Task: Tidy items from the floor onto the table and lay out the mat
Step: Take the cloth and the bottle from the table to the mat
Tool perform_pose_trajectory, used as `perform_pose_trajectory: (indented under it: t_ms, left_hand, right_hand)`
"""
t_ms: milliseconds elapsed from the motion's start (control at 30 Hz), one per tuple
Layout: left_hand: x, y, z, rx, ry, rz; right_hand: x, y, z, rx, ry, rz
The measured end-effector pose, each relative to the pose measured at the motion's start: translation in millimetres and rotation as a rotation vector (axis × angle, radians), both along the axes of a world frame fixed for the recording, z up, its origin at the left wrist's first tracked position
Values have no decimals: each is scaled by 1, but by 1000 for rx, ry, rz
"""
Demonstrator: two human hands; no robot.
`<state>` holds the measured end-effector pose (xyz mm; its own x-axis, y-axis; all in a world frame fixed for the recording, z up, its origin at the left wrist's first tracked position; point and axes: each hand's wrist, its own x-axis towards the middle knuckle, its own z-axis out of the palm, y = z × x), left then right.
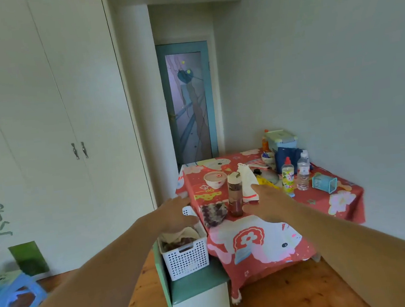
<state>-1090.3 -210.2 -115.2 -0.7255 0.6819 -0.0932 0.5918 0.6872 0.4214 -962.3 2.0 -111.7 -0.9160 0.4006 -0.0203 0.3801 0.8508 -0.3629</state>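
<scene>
A table with a red cartoon-print cloth fills the middle right. On it stand a tall brown-tinted bottle, a white bowl, a white cloth bag and a purple knitted piece. My right hand hovers open just right of the brown bottle, fingers spread, not touching it. My left hand is open above the white perforated basket, holding nothing.
The basket of cloths sits on a green-topped white stool beside the table. Dish soap, a water bottle, a teal holder and boxes crowd the table's far side. A blue plastic stool stands bottom left. White wardrobes line the left.
</scene>
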Motion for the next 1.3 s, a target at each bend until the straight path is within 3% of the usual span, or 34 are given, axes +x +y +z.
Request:
perform_pose_trajectory:
  t_ms: [200, 467, 667, 867, 1067, 1300]
  left_hand:
    - [-141, 63, -23, -43, -59, -81]
    - [-255, 156, -76, -180, -100, -101]
    - [-300, 190, -138, -299, -147, -80]
    - [-332, 225, -221, -469, -44, -204]
    - [-337, 252, -292, -458, -97, -154]
    - [-337, 262, -342, -440, -173, -76]
  right_hand:
    - [-134, 56, -16, -24, 2, -62]
    - [-254, 141, -61, -45, 3, -125]
    - [-328, 191, -106, -171, 26, -113]
    - [-376, 212, -168, -286, 85, -118]
    - [-386, 215, -203, -277, 372, -99]
    - [-387, 218, -221, -298, 445, -126]
